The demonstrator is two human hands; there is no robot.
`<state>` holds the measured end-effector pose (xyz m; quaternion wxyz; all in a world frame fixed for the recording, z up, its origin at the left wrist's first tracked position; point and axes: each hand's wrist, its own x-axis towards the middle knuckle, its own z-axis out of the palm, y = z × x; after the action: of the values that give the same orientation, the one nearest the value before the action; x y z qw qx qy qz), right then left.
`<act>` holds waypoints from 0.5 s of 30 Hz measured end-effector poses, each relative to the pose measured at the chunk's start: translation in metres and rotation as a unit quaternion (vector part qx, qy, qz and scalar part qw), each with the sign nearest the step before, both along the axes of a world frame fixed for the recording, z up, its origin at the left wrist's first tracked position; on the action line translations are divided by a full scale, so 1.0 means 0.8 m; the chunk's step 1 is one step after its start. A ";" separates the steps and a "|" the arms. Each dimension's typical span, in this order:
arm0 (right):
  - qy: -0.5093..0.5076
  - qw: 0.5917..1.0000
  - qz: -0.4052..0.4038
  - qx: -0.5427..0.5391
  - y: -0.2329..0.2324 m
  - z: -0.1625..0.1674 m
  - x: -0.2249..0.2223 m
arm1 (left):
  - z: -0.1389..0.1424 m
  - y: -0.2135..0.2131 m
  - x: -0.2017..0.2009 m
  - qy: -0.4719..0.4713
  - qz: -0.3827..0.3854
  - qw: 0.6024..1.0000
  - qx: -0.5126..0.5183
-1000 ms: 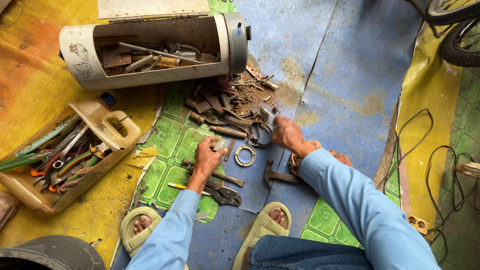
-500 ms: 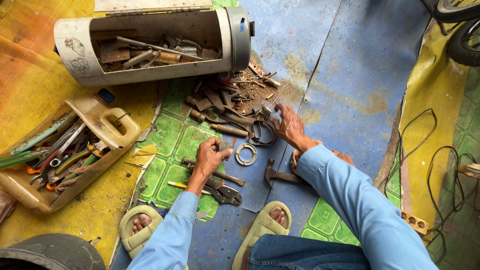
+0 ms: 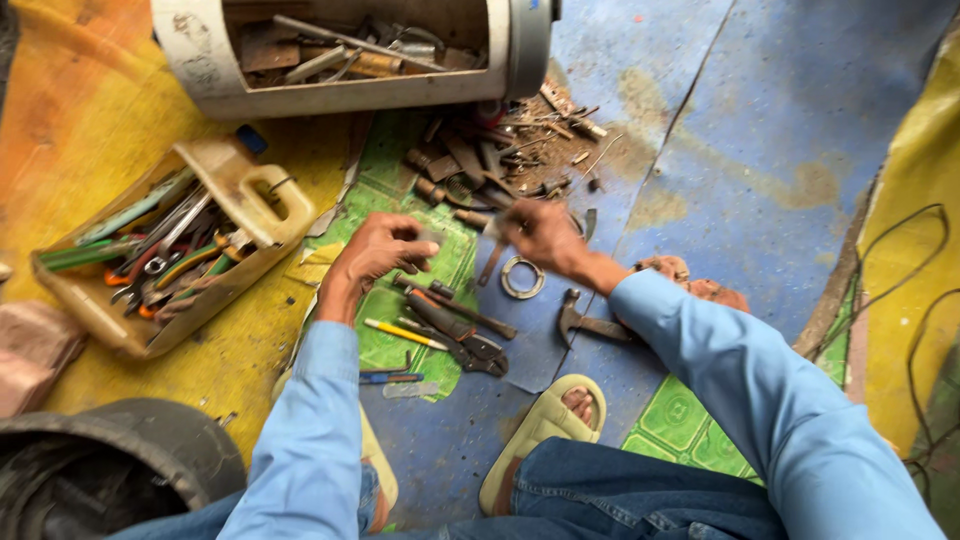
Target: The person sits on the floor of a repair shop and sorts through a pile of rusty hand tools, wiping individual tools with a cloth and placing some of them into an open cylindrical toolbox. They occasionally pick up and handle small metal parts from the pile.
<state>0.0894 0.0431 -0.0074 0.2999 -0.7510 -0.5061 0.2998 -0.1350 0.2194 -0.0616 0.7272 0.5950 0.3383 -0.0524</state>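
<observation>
**Crouching over the tool spread, both hands busy at the rusty pile**

Looking down now, I see my left hand low over the green mat, fingers curled in together around something small and pale at the fingertips; I cannot tell what the piece is. My right hand is just across from it, near but not touching, fingers pinched shut on a thin dark metal piece that hangs down from the grip, blurred in this view.

Just below the right hand lies a metal ring, flat on the floor where mat meets blue sheet. Beyond both hands sits the heap of rusty parts, spilling from the mouth of a cut-open white cylinder that lies on its side with more scrap inside.

Nearer me, under the left hand, pliers lie on the mat with a yellow pencil just beside them. A hammer rests on the blue sheet, under my right forearm.

Off to the left, well apart, a cut-open tan jug holds spanners and screwdrivers. My sandalled foot is planted on the blue sheet, and a dark tub fills the near left corner.
</observation>
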 end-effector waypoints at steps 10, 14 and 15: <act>0.142 0.980 0.028 -0.133 0.001 -0.012 -0.107 | 0.001 0.019 -0.051 0.088 -0.025 0.996 -0.004; 0.187 0.969 -0.051 -0.155 0.022 -0.004 -0.111 | -0.021 -0.026 -0.028 -0.034 0.064 0.991 -0.115; 0.193 0.968 -0.065 -0.149 0.026 -0.003 -0.112 | -0.022 -0.033 -0.021 -0.068 0.080 0.984 -0.142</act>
<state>-0.0005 0.0636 -0.0099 0.2957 -0.7461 -0.3384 0.4913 -0.1520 0.1932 -0.0789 0.8272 0.4589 0.3242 -0.0011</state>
